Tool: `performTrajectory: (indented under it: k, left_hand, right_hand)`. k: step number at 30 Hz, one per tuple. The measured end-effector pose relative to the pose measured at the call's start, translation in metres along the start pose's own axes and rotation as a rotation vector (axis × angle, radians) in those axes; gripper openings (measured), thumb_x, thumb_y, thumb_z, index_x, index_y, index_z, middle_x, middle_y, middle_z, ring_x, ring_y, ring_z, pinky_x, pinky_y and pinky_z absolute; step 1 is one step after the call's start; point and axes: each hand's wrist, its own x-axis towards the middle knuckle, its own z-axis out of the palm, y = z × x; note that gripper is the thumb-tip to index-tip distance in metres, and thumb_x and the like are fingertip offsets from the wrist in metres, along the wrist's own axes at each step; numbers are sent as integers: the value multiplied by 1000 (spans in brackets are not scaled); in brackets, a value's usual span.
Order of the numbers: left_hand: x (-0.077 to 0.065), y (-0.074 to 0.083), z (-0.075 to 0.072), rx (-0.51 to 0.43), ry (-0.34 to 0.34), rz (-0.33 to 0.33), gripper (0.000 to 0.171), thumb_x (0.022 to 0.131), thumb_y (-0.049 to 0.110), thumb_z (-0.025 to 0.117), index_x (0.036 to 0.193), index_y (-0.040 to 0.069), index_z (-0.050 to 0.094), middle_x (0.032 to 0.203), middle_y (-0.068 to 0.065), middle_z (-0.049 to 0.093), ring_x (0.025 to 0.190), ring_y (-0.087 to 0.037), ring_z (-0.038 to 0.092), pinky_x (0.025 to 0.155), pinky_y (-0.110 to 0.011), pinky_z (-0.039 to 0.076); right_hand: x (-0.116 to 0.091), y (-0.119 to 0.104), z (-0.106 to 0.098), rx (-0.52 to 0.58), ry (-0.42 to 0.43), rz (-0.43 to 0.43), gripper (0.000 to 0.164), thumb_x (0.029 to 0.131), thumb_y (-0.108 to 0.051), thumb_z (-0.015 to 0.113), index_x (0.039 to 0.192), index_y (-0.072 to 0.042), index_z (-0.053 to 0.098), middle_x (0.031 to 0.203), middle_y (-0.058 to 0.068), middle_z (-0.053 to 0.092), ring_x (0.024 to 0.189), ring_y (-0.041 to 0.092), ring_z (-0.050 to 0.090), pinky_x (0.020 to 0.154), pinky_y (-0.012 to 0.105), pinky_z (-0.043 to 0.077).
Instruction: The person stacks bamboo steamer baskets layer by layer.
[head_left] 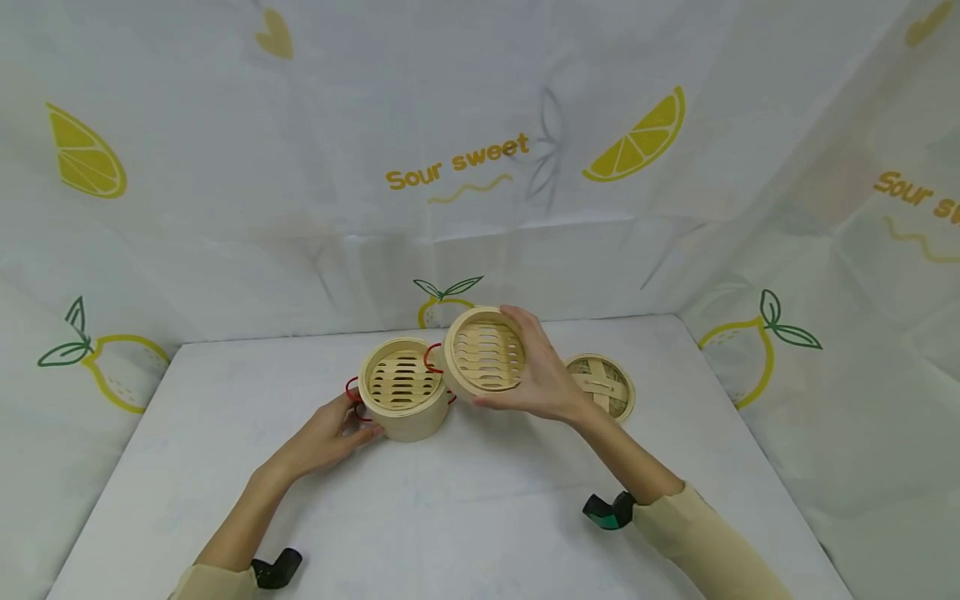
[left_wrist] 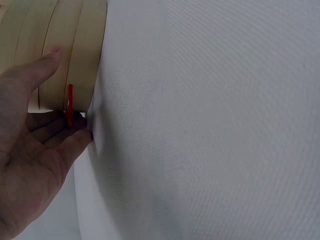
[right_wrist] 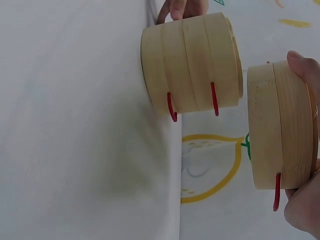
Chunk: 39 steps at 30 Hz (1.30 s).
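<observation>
Bamboo steamer tier (head_left: 486,357) — aslant, clamped in right hand (head_left: 543,377); left hand (head_left: 328,435) (thumb nearside) half around steamer stack (head_left: 412,423)

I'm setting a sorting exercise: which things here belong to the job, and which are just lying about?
Job:
- bamboo steamer basket, in the right hand
- stacked bamboo steamer baskets, held by the left hand
- woven bamboo lid, probably

Just there:
- lemon-print cloth
- black wrist cameras
- white table

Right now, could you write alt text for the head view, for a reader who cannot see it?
A person's right hand holds a bamboo steamer basket, tilted and raised beside a steamer stack that the left hand holds. The stack and a round lid rest on a white table, before a lemon-patterned backdrop.
</observation>
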Motion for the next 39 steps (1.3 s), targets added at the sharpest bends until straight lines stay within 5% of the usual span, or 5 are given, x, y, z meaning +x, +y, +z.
performTrajectory:
  k: [30, 39]
  left_hand:
    - [0, 2, -2, -6, -16, -12, 57, 101, 21, 79, 149, 3, 54, 133, -7, 69, 119, -17, 61, 113, -57, 56]
    - [0, 3, -2, -18, -20, -17, 55, 102, 21, 79, 148, 4, 54, 132, -6, 68, 119, -16, 60, 114, -57, 55]
  right_hand:
    - [20, -23, 31, 102, 33, -71, 136, 59, -32, 108, 167, -7, 29, 170, 14, 35, 158, 32, 39, 133, 59, 34]
    - [24, -30, 40, 116, 16, -88, 135, 60, -34, 108, 167, -15, 29, 170, 8, 34, 157, 28, 39, 131, 59, 37]
